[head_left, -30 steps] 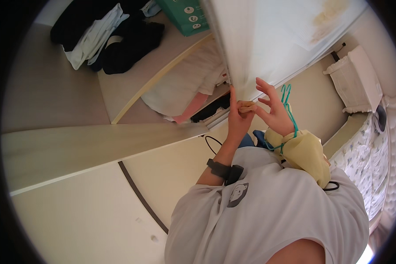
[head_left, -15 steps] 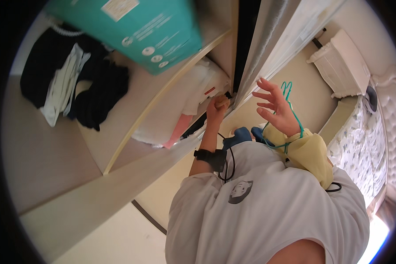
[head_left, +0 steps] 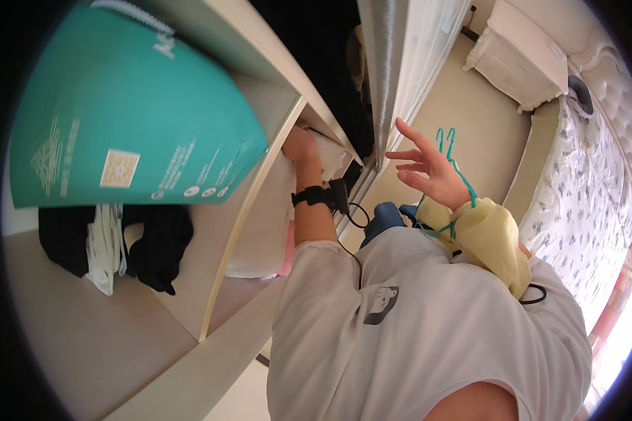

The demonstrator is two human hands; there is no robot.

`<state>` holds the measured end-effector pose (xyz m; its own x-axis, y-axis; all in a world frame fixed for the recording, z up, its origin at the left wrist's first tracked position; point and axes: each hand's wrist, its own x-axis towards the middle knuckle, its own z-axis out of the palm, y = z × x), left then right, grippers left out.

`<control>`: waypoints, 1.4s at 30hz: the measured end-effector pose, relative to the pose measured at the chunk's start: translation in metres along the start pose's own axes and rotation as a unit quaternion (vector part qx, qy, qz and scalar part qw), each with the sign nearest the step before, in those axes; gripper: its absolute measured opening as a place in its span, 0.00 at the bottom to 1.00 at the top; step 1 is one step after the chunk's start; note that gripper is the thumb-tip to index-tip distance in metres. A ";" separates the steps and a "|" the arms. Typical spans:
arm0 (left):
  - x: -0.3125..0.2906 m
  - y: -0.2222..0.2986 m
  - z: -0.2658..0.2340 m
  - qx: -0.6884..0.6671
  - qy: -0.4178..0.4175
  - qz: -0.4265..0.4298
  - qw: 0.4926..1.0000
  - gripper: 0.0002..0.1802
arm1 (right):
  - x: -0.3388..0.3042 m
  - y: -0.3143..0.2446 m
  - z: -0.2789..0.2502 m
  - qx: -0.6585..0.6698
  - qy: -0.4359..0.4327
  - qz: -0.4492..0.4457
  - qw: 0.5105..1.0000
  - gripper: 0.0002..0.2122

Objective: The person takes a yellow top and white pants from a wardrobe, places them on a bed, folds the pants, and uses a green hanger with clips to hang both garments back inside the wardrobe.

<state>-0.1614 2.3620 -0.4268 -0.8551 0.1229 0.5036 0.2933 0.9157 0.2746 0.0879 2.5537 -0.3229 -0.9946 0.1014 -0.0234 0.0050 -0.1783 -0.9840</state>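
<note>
Above shelf — teal box [head_left: 130, 119], white label patches; left hand [head_left: 300, 146] beside.

teal box [head_left: 130, 119] | teal hangers [head_left: 451, 165] | yellow garment [head_left: 491, 238] | floral bedspread [head_left: 583, 210]

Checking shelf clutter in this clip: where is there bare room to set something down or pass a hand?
Bare shelf board lies below the dark clothes. The compartment where the left hand reaches is filled by white folded fabric. The teal box crowds the upper shelf. The right hand, carrying a teal hanger, has open air beside the door.
</note>
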 end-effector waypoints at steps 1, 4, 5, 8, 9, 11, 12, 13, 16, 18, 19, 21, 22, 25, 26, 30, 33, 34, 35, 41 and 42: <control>0.008 0.003 0.001 0.019 -0.055 -0.044 0.997 0.14 | 0.003 -0.001 -0.005 0.006 0.004 -0.004 1.000 0.36; 0.022 0.010 0.013 -0.009 -0.038 -0.035 0.999 0.13 | 0.011 -0.001 -0.020 0.021 0.014 -0.008 1.000 0.36; 0.024 0.006 0.022 -0.037 -0.020 -0.049 0.998 0.12 | 0.012 -0.001 -0.024 0.026 0.012 -0.009 1.000 0.36; 0.024 -0.027 0.067 -0.076 -0.005 0.050 0.996 0.12 | 0.013 -0.002 -0.033 0.018 0.017 -0.010 1.000 0.36; 0.025 -0.019 0.078 -0.120 -0.001 0.074 0.990 0.14 | 0.013 0.000 -0.039 0.019 0.030 -0.008 0.999 0.36; 0.027 0.000 0.104 -0.224 -0.114 0.061 0.966 0.19 | 0.014 0.005 -0.052 0.012 0.048 -0.006 0.999 0.37; 0.029 -0.038 0.114 -0.303 -0.109 -0.012 0.947 0.17 | 0.013 0.000 -0.042 0.022 0.026 -0.011 0.999 0.37; 0.031 -0.075 0.126 -0.381 -0.103 -0.081 0.915 0.17 | 0.013 -0.004 -0.035 0.027 0.003 -0.024 0.999 0.36; 0.041 -0.061 0.148 -0.418 -0.110 -0.084 0.898 0.18 | 0.013 0.002 -0.049 0.021 0.016 -0.029 0.999 0.36; 0.045 -0.013 0.118 -0.268 -0.146 -0.007 0.952 0.16 | 0.014 0.007 -0.058 0.013 0.034 -0.027 0.999 0.35; 0.050 -0.017 0.137 -0.141 -0.111 0.138 0.974 0.15 | 0.014 0.011 -0.060 0.003 0.046 -0.029 0.999 0.34; 0.059 -0.029 0.127 -0.134 -0.098 0.137 0.977 0.14 | 0.014 0.009 -0.055 0.001 0.043 -0.036 0.998 0.34; 0.063 -0.025 0.123 -0.042 -0.108 0.170 0.978 0.14 | 0.014 0.010 -0.057 -0.011 0.053 -0.035 0.998 0.31; 0.058 -0.005 0.108 0.046 -0.129 0.189 0.972 0.13 | 0.015 0.026 -0.055 -0.013 0.110 -0.030 0.993 0.23; 0.055 0.002 0.102 0.064 -0.133 0.174 0.974 0.13 | 0.016 0.036 -0.052 -0.004 0.146 -0.027 0.989 0.18; 0.061 0.008 0.092 0.111 -0.153 0.231 0.955 0.17 | 0.027 0.066 -0.039 -0.074 0.034 0.015 0.997 0.11; 0.061 -0.001 0.072 0.197 -0.136 0.215 0.947 0.16 | 0.043 0.091 -0.015 -0.152 -0.038 -0.009 0.988 0.14; 0.063 -0.008 0.068 0.220 -0.131 0.210 0.944 0.16 | 0.051 0.103 -0.008 -0.182 -0.036 -0.057 0.981 0.17; 0.065 -0.014 0.066 0.241 -0.126 0.206 0.940 0.16 | 0.057 0.114 -0.003 -0.179 -0.036 -0.057 0.981 0.17; 0.099 -0.076 0.039 0.170 -0.070 0.161 0.970 0.08 | 0.084 0.145 0.045 -0.194 0.001 -0.078 0.978 0.23; 0.099 -0.073 0.039 0.170 -0.072 0.164 0.969 0.08 | 0.088 0.150 0.049 -0.204 -0.009 -0.071 0.976 0.25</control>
<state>-0.2848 2.3221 -0.4291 -0.7975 0.4583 0.3925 0.4226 0.8885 -0.1788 -0.0040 2.4881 -0.4636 -0.9900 0.0795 0.1170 -0.0948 0.2407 -0.9660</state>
